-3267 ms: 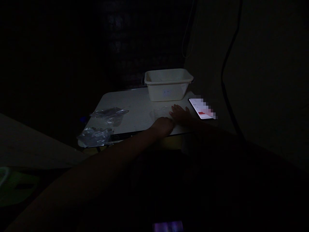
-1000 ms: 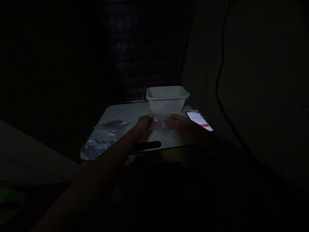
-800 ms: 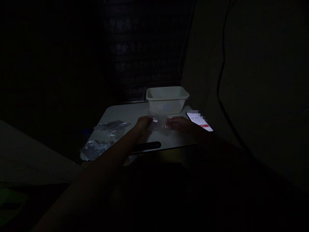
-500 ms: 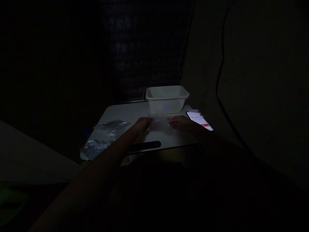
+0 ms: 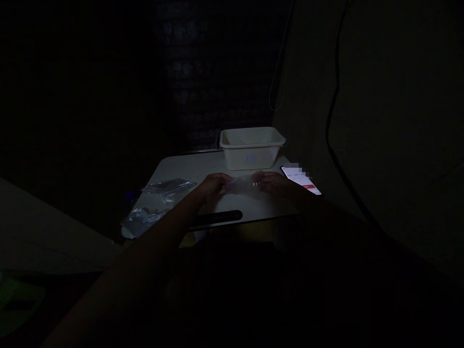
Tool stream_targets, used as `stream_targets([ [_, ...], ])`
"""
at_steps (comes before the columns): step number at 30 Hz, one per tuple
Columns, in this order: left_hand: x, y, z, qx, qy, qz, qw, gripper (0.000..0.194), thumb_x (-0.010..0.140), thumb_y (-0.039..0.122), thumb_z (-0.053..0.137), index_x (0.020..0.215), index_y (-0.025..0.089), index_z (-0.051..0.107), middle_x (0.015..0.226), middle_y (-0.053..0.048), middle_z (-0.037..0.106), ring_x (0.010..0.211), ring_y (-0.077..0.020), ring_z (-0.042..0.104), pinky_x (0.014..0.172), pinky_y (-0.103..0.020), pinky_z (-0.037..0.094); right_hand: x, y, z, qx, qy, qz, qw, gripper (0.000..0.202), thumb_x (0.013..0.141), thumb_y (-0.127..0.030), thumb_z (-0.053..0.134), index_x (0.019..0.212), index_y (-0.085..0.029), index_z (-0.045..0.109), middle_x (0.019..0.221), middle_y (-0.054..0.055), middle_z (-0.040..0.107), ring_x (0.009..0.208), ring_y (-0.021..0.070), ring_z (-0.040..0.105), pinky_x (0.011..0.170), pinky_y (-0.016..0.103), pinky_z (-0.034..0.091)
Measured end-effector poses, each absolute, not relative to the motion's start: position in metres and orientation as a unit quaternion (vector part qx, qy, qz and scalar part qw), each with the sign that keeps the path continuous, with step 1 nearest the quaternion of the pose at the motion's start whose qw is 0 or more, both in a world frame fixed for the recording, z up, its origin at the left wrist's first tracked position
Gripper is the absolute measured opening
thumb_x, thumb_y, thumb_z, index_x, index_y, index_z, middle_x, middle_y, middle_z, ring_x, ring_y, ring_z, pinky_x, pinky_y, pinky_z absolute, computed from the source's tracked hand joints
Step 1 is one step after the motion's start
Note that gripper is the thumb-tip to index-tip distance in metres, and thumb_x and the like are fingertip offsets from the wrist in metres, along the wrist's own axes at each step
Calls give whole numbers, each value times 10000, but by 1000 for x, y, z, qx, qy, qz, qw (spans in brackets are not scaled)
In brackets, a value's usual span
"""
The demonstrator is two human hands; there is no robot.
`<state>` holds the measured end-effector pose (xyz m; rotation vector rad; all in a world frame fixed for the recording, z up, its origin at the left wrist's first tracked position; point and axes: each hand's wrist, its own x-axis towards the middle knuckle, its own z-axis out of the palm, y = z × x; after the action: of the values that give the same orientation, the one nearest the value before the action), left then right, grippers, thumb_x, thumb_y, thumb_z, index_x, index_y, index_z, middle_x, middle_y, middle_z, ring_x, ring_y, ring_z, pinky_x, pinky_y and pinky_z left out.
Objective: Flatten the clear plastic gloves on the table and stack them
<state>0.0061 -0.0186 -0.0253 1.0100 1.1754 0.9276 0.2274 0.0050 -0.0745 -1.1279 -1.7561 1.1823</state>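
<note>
Between my two hands a clear plastic bag (image 5: 242,183) is stretched over the white table (image 5: 195,166). The fingers of my left hand (image 5: 214,185) are closed on its left side. My right hand (image 5: 271,182) grips the right side, though its fingers are dim and partly blurred. Behind the bag stands a white plastic tub (image 5: 252,157) with faint marks on its front. To the left of my left hand lie a crumpled clear plastic bag (image 5: 170,188) and, nearer the front corner, another crumpled plastic bag (image 5: 143,221).
A lit phone (image 5: 302,181) showing a timer lies at the table's right edge, beside my right forearm. The table's front edge has a dark handle slot (image 5: 217,217). A dark cable (image 5: 330,121) hangs along the right wall. The room is very dark.
My right hand has shifted slightly to the right, and the plastic between my hands is spread wider. My left hand has hardly moved.
</note>
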Motion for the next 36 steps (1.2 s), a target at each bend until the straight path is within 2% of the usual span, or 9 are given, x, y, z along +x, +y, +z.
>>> stream_targets([
  [9,3,-13,-37,542,587,334,500,149,563,30,422,467,132,472,392,36,423,419,-82,456,484,-210,403,236,12,-84,-428,-595,567,376,260,626,-260,554,873,-190,595,821,47,634,736,162,595,649,295,486],
  [11,0,-11,-42,600,603,311,424,130,604,88,448,493,134,497,440,10,479,506,-122,510,546,-243,420,238,13,-84,-458,-621,510,381,237,629,-248,551,853,-191,604,825,46,636,762,171,589,674,304,482],
  [14,-1,-12,-47,736,572,260,251,176,697,182,418,726,130,583,798,-67,612,830,-181,541,754,-282,398,236,11,-78,-545,-650,355,394,193,679,-235,484,819,-204,613,863,43,633,843,190,564,772,351,443],
  [16,2,-15,-49,797,531,220,187,287,756,215,359,948,124,552,1072,-98,538,1030,-183,449,872,-283,322,229,5,-72,-589,-653,269,392,238,710,-215,425,864,-189,604,934,62,615,925,207,527,849,388,385],
  [19,8,-24,-54,839,507,137,145,399,806,246,290,1165,105,394,1272,-125,344,1183,-183,268,947,-317,224,208,-7,-63,-604,-715,113,334,339,734,-160,348,992,-82,554,1049,131,558,1007,210,476,905,358,334],
  [22,14,-32,-59,851,512,63,103,448,821,273,260,1232,99,286,1319,-141,240,1215,-218,183,947,-410,194,181,-19,-61,-524,-805,50,273,388,767,-157,287,1084,-58,488,1119,122,519,1061,177,434,935,309,308],
  [26,16,-38,-63,855,514,5,60,472,829,299,210,1251,89,246,1326,-156,212,1221,-246,150,924,-501,162,153,-29,-67,-467,-857,18,218,421,818,-240,236,1143,-54,429,1183,128,464,1118,176,377,955,317,280],
  [32,17,-42,-64,854,519,-30,25,496,835,304,150,1263,63,214,1336,-158,173,1232,-236,108,920,-525,128,149,-36,-77,-473,-872,-11,122,480,838,-323,217,1178,-25,378,1251,176,370,1172,225,296,943,393,255],
  [36,17,-43,-65,854,518,-34,14,505,834,304,143,1267,50,203,1336,-159,169,1230,-240,115,916,-529,132,155,-36,-83,-468,-877,-42,98,484,841,-344,199,1185,-50,371,1268,177,342,1178,237,283,931,448,235],
])
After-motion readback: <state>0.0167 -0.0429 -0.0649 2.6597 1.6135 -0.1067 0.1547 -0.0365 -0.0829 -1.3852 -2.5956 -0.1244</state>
